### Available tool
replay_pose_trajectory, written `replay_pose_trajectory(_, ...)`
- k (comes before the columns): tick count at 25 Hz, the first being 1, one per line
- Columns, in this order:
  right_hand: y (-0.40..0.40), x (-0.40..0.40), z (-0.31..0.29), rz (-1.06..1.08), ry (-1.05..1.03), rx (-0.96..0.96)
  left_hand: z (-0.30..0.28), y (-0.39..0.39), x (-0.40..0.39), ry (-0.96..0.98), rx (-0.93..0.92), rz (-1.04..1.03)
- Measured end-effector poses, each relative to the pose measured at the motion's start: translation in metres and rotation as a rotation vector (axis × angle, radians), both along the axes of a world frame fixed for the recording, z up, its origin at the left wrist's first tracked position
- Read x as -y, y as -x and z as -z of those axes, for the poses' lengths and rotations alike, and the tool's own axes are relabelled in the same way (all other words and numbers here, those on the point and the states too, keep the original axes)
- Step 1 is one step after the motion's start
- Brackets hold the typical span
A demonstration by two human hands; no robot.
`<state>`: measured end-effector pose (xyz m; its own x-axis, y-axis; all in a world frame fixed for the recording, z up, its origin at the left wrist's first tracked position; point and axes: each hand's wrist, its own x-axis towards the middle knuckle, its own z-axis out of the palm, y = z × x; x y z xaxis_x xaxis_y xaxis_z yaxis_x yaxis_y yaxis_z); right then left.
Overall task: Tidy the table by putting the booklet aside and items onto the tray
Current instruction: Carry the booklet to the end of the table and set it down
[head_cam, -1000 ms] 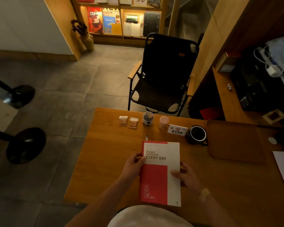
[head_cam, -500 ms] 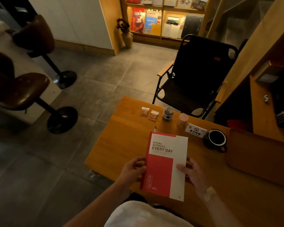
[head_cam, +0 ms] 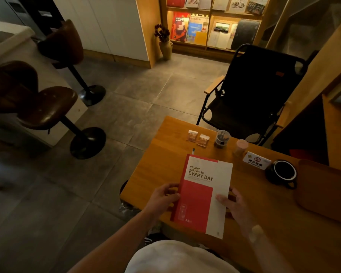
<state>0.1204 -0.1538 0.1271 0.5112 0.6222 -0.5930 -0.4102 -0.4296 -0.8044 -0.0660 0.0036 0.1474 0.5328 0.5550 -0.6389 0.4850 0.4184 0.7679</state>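
A red and white booklet (head_cam: 204,194) reading "EVERY DAY" is held over the near left part of the wooden table (head_cam: 165,166). My left hand (head_cam: 161,198) grips its left edge and my right hand (head_cam: 234,203) holds its right edge. A brown tray (head_cam: 327,190) lies at the table's right side. Left of the tray stands a black mug (head_cam: 282,172). Along the far edge are two small packets (head_cam: 197,136), a small dark jar (head_cam: 221,138), a pink-lidded cup (head_cam: 240,147) and a white sign card (head_cam: 256,160). A pen tip (head_cam: 193,150) shows beyond the booklet's top.
A black folding chair (head_cam: 250,91) stands behind the table. Two brown bar stools (head_cam: 47,107) are on the left beside a white counter. A wooden shelf unit (head_cam: 335,119) borders the right. A lit bookshelf (head_cam: 211,22) and a vase (head_cam: 165,48) are far back.
The view has swung left, so the table and booklet sit further right in the frame and the stools have come into sight. Both hands keep their hold on the booklet.
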Motion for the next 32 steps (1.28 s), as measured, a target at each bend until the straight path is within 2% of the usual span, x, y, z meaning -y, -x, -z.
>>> replay_pose_trajectory(15,0.108,-0.12,0.006,0.025,0.133,0.016,0.05,0.081,-0.142,-0.029,-0.036,0.106)
replay_pose_trajectory(25,0.104,-0.186,0.053,0.032,0.281,-0.01,0.099,0.072,-0.199,-0.103,-0.159,0.168)
replay_pose_trajectory(32,0.087,-0.223,0.105,-0.019,0.347,0.087,0.143,0.051,-0.223,-0.203,-0.267,0.194)
